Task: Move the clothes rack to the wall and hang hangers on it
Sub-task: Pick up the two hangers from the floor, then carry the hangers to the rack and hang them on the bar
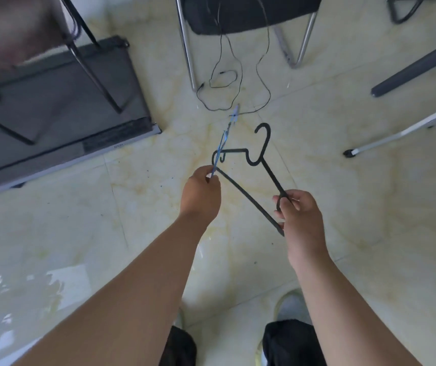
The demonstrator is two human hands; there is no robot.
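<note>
A black hanger (248,196) is held flat above the pale tiled floor, its hook pointing away from me. My right hand (300,217) grips the hanger's near right corner. My left hand (202,192) pinches a thin blue hanger (224,140) seen edge-on, right beside the black hanger's left corner. The blue one sticks up and away from my fingers. The clothes rack (61,107) stands at the left: dark slanted poles over a grey fabric base shelf.
A black chair (240,14) with chrome legs stands ahead, thin black cables (227,83) trailing from it onto the floor. At the right lie a dark pole (417,67) and a white bar (401,133) with a caster. My feet (288,307) show at the bottom.
</note>
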